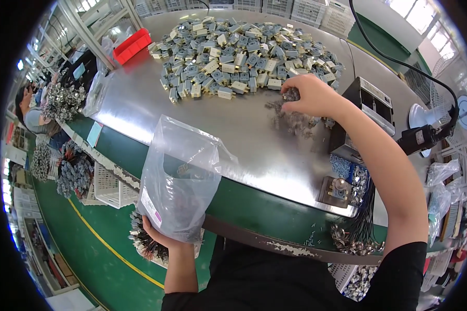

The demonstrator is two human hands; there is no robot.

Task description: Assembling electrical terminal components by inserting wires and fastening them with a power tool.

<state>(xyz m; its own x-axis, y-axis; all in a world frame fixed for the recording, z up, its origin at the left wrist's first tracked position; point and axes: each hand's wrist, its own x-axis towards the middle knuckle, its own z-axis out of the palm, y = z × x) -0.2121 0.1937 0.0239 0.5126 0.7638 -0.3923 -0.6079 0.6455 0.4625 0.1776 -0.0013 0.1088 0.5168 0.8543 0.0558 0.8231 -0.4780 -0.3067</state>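
Small springs (299,124), probably, pinched in right hand (311,96) and heaped beneath, left hand (163,236) gripping clear bag (184,194)

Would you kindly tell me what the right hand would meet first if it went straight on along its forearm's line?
The right hand would probably meet the pile of grey and cream parts first, though its height is unclear.
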